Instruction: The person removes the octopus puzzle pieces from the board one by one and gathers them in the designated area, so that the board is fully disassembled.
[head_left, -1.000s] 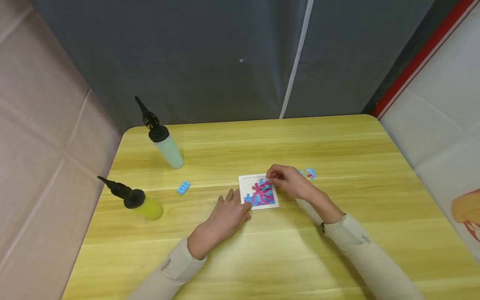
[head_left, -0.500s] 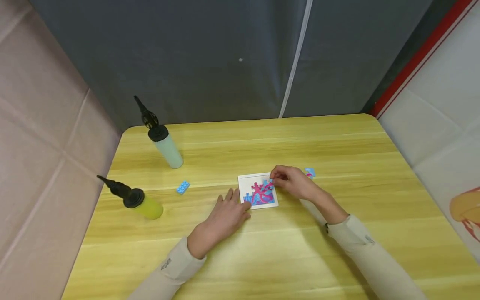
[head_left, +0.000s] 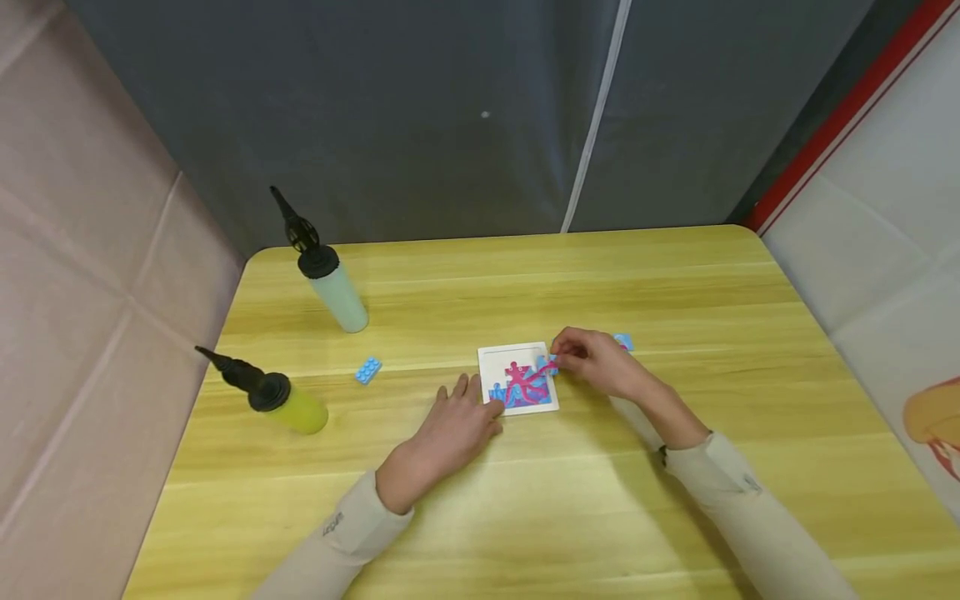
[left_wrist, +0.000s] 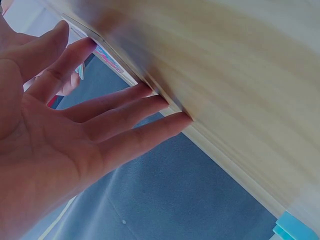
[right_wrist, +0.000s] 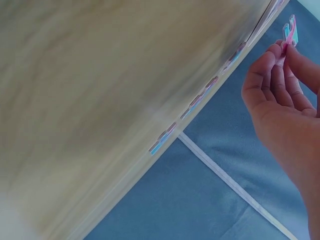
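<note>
A small white puzzle tray lies on the table, with joined pink, blue and purple pieces in its lower part. My left hand spreads straight fingers at the tray's left side; in the left wrist view the fingertips reach the tabletop and the tray's edge. To the right of the tray, my right hand pinches a pink and blue puzzle piece between thumb and fingers. The right wrist view shows that piece held tilted, raised above the tabletop.
Loose puzzle pieces lie on the table beyond the right hand; one piece shows past it in the head view. To the left are a blue toy brick, a pale green hand pump and a yellow one, both with black nozzles.
My right hand has shifted slightly right, drawing the pinched puzzle piece from over the tray's upper right part to its right edge. The left hand stays in place.
</note>
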